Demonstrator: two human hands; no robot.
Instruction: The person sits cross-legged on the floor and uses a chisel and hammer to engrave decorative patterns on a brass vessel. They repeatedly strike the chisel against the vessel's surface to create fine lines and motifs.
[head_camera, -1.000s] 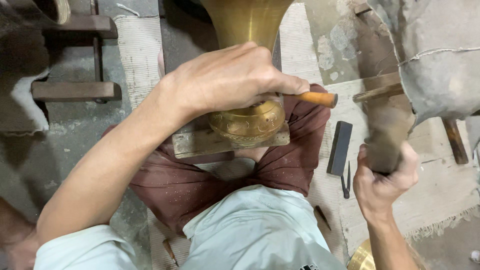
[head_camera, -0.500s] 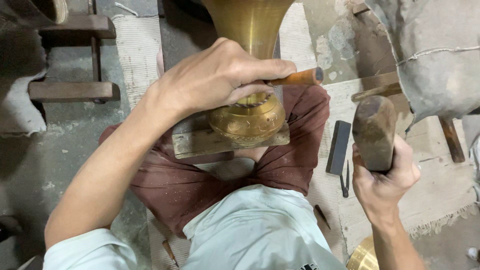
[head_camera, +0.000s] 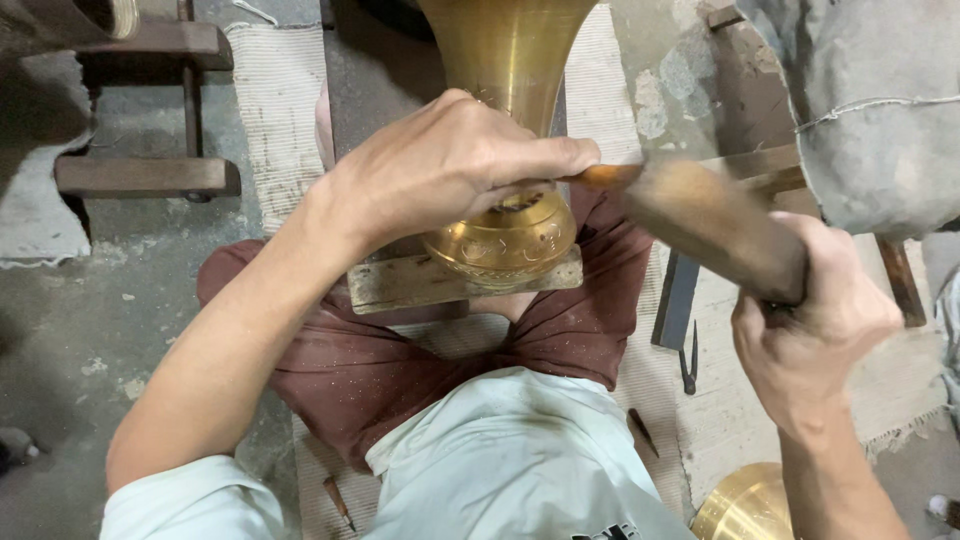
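Over at nine o'clock a low wooden stool (head_camera: 145, 175) stands on the grey floor, with a pale ribbed mat (head_camera: 275, 110) just beside it. The left hand (head_camera: 450, 165) reaches in from seven o'clock and is clenched around a wooden-handled punch (head_camera: 600, 176), whose handle end pokes out of the fist toward three o'clock. Under that fist sits the brass vessel (head_camera: 505, 235), its rounded engraved bulb resting on a wooden block (head_camera: 400, 283) across the person's lap, its flared neck rising to twelve o'clock; from here I cannot tell whether anything lies inside it. At three o'clock the right hand (head_camera: 815, 325) grasps a wooden mallet (head_camera: 715, 225) tightly, the mallet head blurred and touching the punch's handle end. Between the knee and that hand a dark flat file (head_camera: 678, 300) lies on the mat. At five o'clock the rim of a second brass piece (head_camera: 745, 505) shows, and a grey cloth bundle (head_camera: 880, 110) tied with string fills two o'clock.
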